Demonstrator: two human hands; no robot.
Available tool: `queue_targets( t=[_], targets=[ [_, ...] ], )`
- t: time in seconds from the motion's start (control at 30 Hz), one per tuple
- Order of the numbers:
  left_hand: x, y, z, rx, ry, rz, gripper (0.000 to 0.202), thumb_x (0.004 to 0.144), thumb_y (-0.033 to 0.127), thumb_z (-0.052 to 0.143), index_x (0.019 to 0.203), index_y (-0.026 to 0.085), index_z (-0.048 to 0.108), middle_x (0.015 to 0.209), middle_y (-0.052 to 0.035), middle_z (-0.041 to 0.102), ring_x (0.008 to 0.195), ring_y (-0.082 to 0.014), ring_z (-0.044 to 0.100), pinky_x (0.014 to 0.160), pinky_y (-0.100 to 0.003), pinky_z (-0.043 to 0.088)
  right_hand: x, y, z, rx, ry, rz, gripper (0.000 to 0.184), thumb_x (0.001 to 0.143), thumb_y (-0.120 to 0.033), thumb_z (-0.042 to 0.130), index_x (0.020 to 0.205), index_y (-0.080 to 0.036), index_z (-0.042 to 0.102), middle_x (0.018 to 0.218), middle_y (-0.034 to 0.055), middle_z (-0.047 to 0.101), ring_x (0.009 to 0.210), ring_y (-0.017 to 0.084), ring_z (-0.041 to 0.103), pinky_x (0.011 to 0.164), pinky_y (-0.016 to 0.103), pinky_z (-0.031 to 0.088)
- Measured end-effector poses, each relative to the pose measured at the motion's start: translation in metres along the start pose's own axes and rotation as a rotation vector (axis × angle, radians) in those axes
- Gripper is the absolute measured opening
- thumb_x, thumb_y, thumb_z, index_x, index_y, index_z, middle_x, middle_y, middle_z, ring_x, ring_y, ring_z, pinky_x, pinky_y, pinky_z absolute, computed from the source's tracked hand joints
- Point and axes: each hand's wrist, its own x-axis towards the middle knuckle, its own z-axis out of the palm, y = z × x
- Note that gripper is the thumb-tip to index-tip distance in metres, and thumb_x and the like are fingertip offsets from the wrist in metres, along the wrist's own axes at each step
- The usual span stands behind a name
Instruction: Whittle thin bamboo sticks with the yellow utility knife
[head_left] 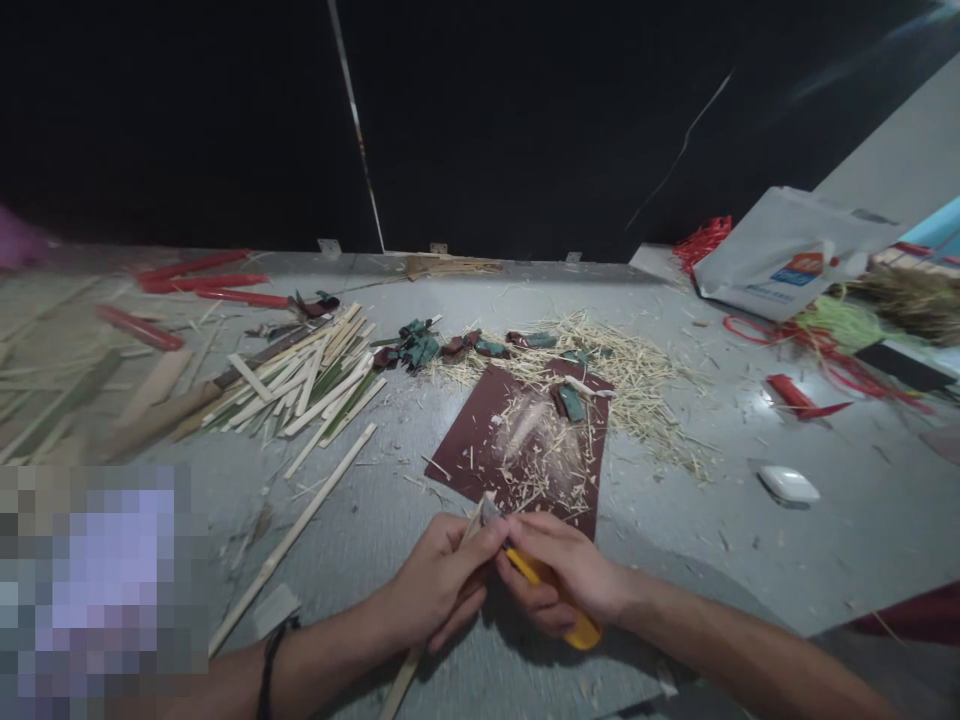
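My left hand (439,580) is closed around a thin bamboo strip (402,684), whose lower end sticks out below the palm. In my right hand (562,565) is a yellow utility knife (583,630). Its blade lies against the strip's upper end, right by the left thumb, and both hands meet there. Just beyond them a dark red sheet (469,430), perhaps sandpaper, lies on the grey table, strewn with pale shavings (637,390). Crumpled green and brown scraps (418,343) sit along its far side.
Cut bamboo strips (307,385) are piled at left, with a long strip (300,525) nearer me. Red sticks (202,283) lie behind. At right are a white plastic bag (787,255), red string (821,365) and a smooth white object (787,484). A black wall (487,130) bounds the back.
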Motion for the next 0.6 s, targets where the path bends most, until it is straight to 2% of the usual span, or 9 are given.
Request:
queue_targets(
  t=[0.1,0.3,0.6],
  targets=[
    [0.0,0.003,-0.001,0.049,-0.028,-0.016,0.065,0.084,0.08,0.06,0.067,0.017,0.058,0.032,0.0074,0.041,0.023,-0.0061,0.029,0.024,-0.016,0.017,-0.002,-0.001,0.005,-0.02,0.056,0.032,0.055,0.084,-0.074,0.07,0.081,-0.022,0.053,0.043,-0.0137,0.037,0.031,0.005,0.023,0.028,0.015,0.025],
    [-0.001,0.006,0.003,0.092,0.006,-0.032,0.067,0.083,0.081,0.06,0.06,0.018,0.056,0.032,0.0065,0.039,0.023,-0.0061,0.029,0.025,-0.017,0.016,-0.003,-0.003,0.006,-0.047,0.079,0.074,0.06,0.079,-0.08,0.07,0.079,-0.024,0.046,0.043,-0.015,0.033,0.033,0.005,0.018,0.03,0.016,0.019],
    [-0.001,0.01,0.019,-0.01,0.164,0.043,0.069,0.075,0.081,0.068,0.049,0.02,0.048,0.032,0.0066,0.037,0.027,-0.0045,0.022,0.03,-0.021,0.009,0.003,0.017,0.019,0.003,0.25,-0.058,0.064,0.076,-0.083,0.069,0.078,-0.023,0.048,0.047,-0.0135,0.035,0.036,0.004,0.018,0.033,0.017,0.016]
  ],
)
